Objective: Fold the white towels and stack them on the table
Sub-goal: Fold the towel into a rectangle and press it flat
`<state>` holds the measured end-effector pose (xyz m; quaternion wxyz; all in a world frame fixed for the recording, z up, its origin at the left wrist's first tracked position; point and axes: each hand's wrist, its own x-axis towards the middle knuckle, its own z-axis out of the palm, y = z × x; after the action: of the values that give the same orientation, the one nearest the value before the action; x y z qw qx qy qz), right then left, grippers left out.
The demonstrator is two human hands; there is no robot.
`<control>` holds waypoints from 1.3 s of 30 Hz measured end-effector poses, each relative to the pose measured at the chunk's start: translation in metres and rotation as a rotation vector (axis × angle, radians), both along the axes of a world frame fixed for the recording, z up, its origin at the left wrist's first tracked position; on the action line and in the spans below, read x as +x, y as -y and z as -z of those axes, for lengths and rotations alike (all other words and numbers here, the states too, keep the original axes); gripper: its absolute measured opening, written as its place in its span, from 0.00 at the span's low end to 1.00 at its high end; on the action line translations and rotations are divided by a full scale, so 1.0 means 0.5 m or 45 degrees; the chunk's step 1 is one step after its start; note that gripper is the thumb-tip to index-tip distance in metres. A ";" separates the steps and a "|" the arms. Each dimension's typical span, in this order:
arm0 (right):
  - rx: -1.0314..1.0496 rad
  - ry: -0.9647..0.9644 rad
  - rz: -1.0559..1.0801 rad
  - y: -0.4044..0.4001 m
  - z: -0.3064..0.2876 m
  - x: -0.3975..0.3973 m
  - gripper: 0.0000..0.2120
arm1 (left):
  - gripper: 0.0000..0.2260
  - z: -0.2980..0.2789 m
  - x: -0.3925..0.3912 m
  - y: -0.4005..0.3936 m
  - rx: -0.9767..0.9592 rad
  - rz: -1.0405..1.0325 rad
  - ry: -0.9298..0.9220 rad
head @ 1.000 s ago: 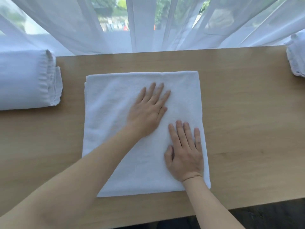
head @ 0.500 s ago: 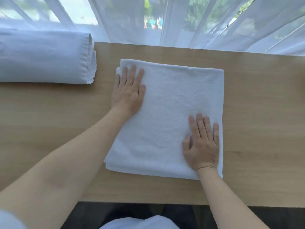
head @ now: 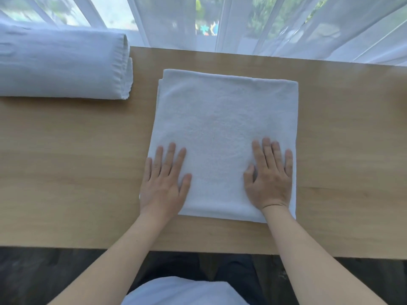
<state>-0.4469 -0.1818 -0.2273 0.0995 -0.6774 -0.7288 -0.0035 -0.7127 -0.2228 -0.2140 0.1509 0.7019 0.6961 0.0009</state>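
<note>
A folded white towel (head: 222, 119) lies flat in the middle of the wooden table (head: 66, 164). My left hand (head: 164, 183) presses flat on the towel's near left corner, its outer fingers over the left edge. My right hand (head: 269, 177) lies flat on the near right corner, fingers straight and pointing away from me. Neither hand grips anything. A stack of folded white towels (head: 61, 62) sits at the table's far left.
Sheer white curtains (head: 242, 23) hang along the table's far edge in front of a window. The table's near edge runs just below the towel, with dark floor and my lap beneath it.
My left hand slid from the towel's far left corner down to its near left corner. The right hand stayed on the near right corner. The view shifted so the stack shows more.
</note>
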 end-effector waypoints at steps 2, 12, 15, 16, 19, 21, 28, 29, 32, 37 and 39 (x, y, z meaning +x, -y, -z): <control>-0.003 0.009 -0.004 0.002 -0.001 0.001 0.29 | 0.28 -0.001 -0.025 0.033 -0.020 -0.069 0.071; -0.128 -0.246 0.187 0.057 -0.050 0.050 0.26 | 0.15 -0.068 -0.038 0.100 0.047 -1.066 0.969; -0.340 -0.587 0.509 0.121 -0.072 0.071 0.29 | 0.09 -0.079 -0.054 0.096 0.113 -1.058 0.968; -0.419 -0.708 0.638 0.131 -0.077 0.072 0.29 | 0.07 -0.081 -0.057 0.097 0.132 -1.026 0.960; -0.469 -0.932 0.863 0.131 -0.085 0.070 0.24 | 0.06 -0.088 -0.056 0.099 0.129 -1.016 1.022; -0.439 -0.996 0.882 0.126 -0.087 0.072 0.21 | 0.06 -0.077 -0.063 0.105 0.020 -1.038 1.025; -0.333 -1.098 0.897 0.133 -0.073 0.073 0.13 | 0.17 -0.062 -0.070 0.140 -0.240 -1.187 0.817; -0.320 -1.115 0.911 0.133 -0.072 0.071 0.13 | 0.20 -0.070 -0.059 0.144 -0.340 -1.239 0.856; -0.281 -1.166 0.958 0.133 -0.072 0.063 0.12 | 0.23 -0.075 -0.025 0.134 -0.500 -1.408 1.214; -0.234 -1.155 0.991 0.152 -0.093 0.021 0.12 | 0.22 -0.070 0.003 0.042 -0.191 -1.432 1.559; -0.282 -1.054 0.999 0.179 -0.099 -0.017 0.14 | 0.23 -0.065 -0.007 -0.021 -0.051 -1.379 1.541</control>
<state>-0.4557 -0.2714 -0.1777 0.2961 -0.8482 -0.3196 0.3012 -0.7161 -0.2125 -0.1816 0.4925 0.1428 0.7368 0.4406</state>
